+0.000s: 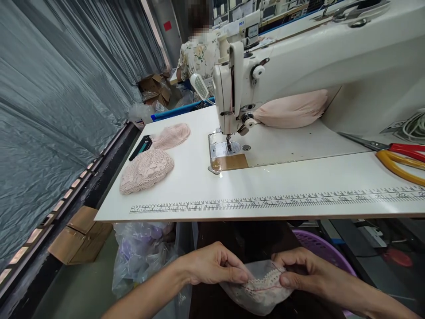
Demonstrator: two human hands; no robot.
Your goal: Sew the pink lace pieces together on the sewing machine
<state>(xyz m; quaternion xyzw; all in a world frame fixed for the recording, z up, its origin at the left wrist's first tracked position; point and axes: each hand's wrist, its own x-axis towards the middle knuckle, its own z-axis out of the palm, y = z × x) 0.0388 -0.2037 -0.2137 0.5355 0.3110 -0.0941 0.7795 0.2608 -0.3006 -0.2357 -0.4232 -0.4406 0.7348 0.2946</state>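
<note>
Below the table's front edge, my left hand (pixel 212 266) and my right hand (pixel 300 268) both pinch a small piece of pale lace-trimmed fabric (pixel 262 288), fingers closed on its upper edge. A red thread runs across the lace. Above them stands the white sewing table (pixel 265 186) with a printed ruler (pixel 275 201) along its front. The white sewing machine (pixel 239 88) stands on it, its needle over the metal plate.
Two pink lace pieces (pixel 146 170) (pixel 172 135) and a dark phone-like object (pixel 141 147) lie at the table's left. Scissors with red and yellow handles (pixel 398 155) lie at right. A purple basket (pixel 320 250), plastic bags (pixel 142 252), cardboard boxes (pixel 81 235) sit below. A person sits behind.
</note>
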